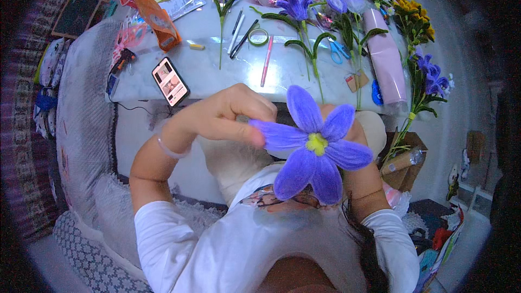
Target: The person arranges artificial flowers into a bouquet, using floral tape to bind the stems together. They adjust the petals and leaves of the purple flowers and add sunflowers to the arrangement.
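A purple chenille-stem flower (306,176) with several broad petals and a yellow centre faces up in front of my chest. My left hand (238,116) pinches the tip of its left petal between thumb and fingers. Behind the petals on the right is my right hand (353,131), mostly covered by the flower. Its fingers and the flower's stem are hidden, so its grip does not show. Beyond my hands, on the table (228,83), lie finished purple flowers with green stems, such as one bell-shaped bloom (297,7) with curled leaves.
A lit phone (171,82) lies by the table's near left edge, beside a hot glue gun (124,59). Pens, a pink marker (267,61), a tape roll (258,37) and blue scissors (337,51) lie mid-table. Rolled pink wrapping (384,55) and a flower bunch (432,75) are right.
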The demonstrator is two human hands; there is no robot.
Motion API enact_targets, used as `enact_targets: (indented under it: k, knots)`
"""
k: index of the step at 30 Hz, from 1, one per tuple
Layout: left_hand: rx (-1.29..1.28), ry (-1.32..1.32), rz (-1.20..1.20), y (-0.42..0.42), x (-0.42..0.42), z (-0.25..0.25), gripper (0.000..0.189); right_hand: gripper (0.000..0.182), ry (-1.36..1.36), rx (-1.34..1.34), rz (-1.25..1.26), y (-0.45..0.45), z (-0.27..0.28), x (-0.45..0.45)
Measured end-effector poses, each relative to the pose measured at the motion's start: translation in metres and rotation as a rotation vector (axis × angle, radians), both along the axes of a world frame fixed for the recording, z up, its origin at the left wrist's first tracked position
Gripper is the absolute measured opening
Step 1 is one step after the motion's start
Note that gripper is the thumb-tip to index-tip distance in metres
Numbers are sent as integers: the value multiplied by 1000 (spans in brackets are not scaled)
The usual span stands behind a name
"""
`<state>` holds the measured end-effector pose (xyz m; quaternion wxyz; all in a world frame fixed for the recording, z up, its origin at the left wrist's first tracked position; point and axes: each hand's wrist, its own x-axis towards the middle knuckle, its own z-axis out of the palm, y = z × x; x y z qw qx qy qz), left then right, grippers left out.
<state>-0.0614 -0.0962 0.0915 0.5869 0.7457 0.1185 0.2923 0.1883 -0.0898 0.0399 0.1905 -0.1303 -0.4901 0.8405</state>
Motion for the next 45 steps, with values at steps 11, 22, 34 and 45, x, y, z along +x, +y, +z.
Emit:
enact_targets:
  k: [11, 22, 34, 45]
  knots:
    - [-302, 182, -186, 10, 12, 19, 48, 31, -107, 158, 353, 12, -21, -19]
    - [-115, 64, -271, 25, 13, 5, 46, 35, -123, 220, 366, 3, -21, -27]
    - [-354, 12, -428, 25, 36, -12, 28, 23, -274, 364, 500, 5, 13, -51]
    - [-44, 45, -305, 40, 37, 11, 49, 22, -252, 205, 577, 3, -25, -67]
